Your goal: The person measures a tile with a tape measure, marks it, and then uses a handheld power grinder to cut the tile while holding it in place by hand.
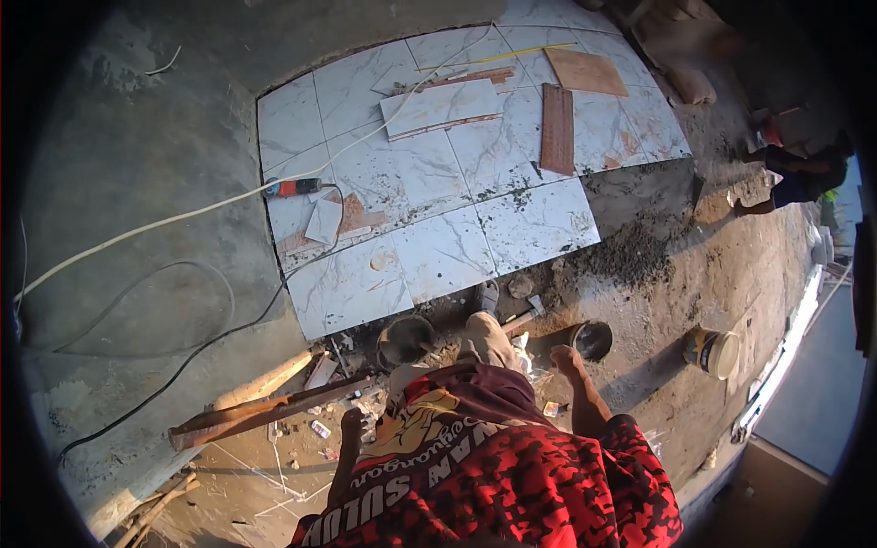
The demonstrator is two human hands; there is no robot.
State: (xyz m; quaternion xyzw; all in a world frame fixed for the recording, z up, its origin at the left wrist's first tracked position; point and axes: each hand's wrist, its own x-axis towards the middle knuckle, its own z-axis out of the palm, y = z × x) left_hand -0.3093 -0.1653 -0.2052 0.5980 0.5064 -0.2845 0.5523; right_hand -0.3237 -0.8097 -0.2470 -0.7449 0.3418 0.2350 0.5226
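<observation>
My right hand [566, 359] hangs low beside my right knee, its fingers curled in. It is next to a round black bucket [595, 341], and I cannot make out whether it grips anything. On my left side my left hand [353, 423] hangs by my shirt, near a long wooden beam [274, 416]; its fingers are too dark and small to read. Ahead of my feet lies a floor of white marbled tiles [438, 247]. Between my feet and the tile edge lies a hammer [526, 316]. Another dark bucket [405, 342] stands in front of my left leg.
A power tool [294, 187] with a dark cord rests on the tiles near cut tile pieces [324, 221]. A pale cable [174, 219] crosses the floor. Loose tiles [443, 108] lie farther off. A light bucket [716, 353] stands right; another person [804, 178] is at far right.
</observation>
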